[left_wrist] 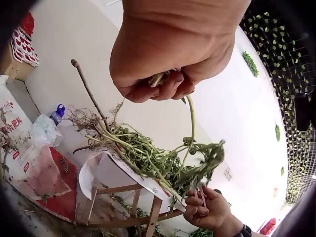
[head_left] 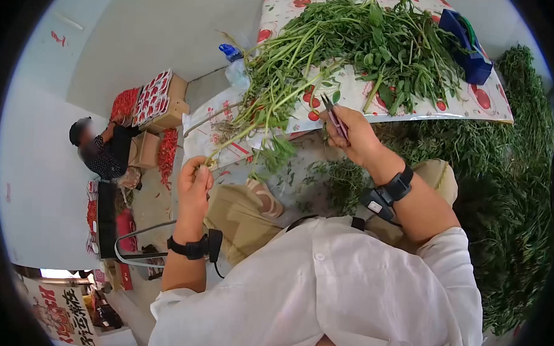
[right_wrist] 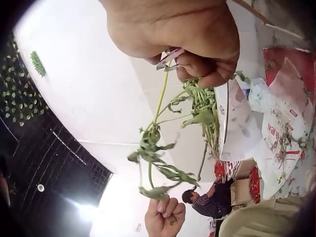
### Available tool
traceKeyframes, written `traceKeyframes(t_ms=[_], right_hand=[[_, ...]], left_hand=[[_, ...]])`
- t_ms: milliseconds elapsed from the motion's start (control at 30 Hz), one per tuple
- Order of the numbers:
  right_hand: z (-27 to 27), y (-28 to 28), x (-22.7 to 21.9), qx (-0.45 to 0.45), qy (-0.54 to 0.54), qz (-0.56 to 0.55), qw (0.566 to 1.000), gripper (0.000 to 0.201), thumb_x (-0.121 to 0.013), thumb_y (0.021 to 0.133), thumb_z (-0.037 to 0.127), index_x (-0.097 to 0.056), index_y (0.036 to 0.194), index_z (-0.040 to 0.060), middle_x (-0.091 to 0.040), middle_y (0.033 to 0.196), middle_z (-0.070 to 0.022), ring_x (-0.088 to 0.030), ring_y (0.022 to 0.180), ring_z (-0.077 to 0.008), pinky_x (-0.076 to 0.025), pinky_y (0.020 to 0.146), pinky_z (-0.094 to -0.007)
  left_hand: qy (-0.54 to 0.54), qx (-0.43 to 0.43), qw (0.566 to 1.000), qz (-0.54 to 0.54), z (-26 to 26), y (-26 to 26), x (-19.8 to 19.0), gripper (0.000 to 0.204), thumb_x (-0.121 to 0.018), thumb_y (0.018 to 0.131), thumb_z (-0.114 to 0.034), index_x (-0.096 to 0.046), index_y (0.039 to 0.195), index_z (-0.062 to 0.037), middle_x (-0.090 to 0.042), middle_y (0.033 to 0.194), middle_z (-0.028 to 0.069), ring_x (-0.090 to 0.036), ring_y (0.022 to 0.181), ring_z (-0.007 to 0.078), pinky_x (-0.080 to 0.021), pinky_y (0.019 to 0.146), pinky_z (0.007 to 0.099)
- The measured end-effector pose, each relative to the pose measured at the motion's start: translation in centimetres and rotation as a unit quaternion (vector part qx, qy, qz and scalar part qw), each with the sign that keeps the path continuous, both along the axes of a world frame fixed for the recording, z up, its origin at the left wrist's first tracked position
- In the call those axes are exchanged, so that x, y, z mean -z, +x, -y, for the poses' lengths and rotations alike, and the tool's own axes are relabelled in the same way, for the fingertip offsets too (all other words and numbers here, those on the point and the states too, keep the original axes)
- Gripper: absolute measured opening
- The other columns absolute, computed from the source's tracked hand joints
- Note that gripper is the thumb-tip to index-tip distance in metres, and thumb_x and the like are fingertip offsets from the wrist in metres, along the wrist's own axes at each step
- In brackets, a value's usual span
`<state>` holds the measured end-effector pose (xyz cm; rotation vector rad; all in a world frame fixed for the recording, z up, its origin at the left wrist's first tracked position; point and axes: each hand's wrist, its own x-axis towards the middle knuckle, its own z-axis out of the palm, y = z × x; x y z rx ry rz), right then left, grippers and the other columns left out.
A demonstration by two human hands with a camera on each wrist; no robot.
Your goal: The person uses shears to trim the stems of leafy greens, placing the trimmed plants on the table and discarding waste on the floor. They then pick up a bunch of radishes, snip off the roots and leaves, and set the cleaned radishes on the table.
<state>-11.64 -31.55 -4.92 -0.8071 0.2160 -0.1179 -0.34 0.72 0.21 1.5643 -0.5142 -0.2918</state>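
Observation:
My left hand pinches one end of a leafy green plant stem, which stretches up toward the heap on the table. In the left wrist view its fingers curl around the stem. My right hand grips small pink-handled snips with pointed blades, near the table's front edge. Seen from the right wrist, the metal blades meet a yellow-green stem with limp leaves hanging from it. A large pile of cut plants lies ahead of both hands.
The table's cover is white with red prints. A blue box stands at its right end. More greenery heaps on the floor to the right. Another person sits at the left by cartons and red goods. A metal-framed seat stands nearby.

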Motion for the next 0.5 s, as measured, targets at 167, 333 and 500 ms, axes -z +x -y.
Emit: traceKeyframes(t_ms=[167, 333, 500], right_hand=[[0.9, 1.5, -0.9, 0.067, 0.052, -0.01, 0.996, 0.023, -0.049, 0.088, 0.025, -0.051, 0.091, 0.0025, -0.049, 0.063, -0.002, -0.03, 0.04, -0.0086, -0.036, 0.054, -0.0265], [1.0, 4.7, -2.8, 0.077, 0.074, 0.089, 0.99, 0.026, -0.047, 0.09, 0.017, -0.044, 0.112, 0.0038, -0.059, 0.096, -0.0122, -0.031, 0.042, -0.0079, -0.04, 0.057, -0.0272], [-1.3, 5.4, -7.3, 0.104, -0.03, 0.102, 0.989, 0.039, -0.047, 0.087, 0.008, -0.037, 0.124, 0.0022, -0.051, 0.07, -0.0027, -0.034, 0.042, -0.0072, -0.038, 0.052, -0.0266]], left_hand=[[-0.051, 0.028, 0.998, -0.009, -1.8, -1.6, -0.6, 0.022, -0.053, 0.088, -0.016, -0.05, 0.102, -0.0004, -0.041, 0.059, -0.0025, -0.035, 0.053, 0.0053, -0.028, 0.051, 0.021], [-0.029, 0.038, 0.999, 0.012, -5.1, -2.8, -1.7, 0.023, -0.055, 0.087, -0.018, -0.05, 0.099, -0.0004, -0.041, 0.059, -0.0023, -0.035, 0.052, 0.0054, -0.028, 0.051, 0.0216], [-0.007, -0.017, 1.0, 0.023, -7.4, -3.8, -0.8, 0.025, -0.056, 0.086, -0.019, -0.053, 0.1, 0.0019, -0.044, 0.06, -0.0011, -0.036, 0.053, 0.0063, -0.028, 0.052, 0.0218]])
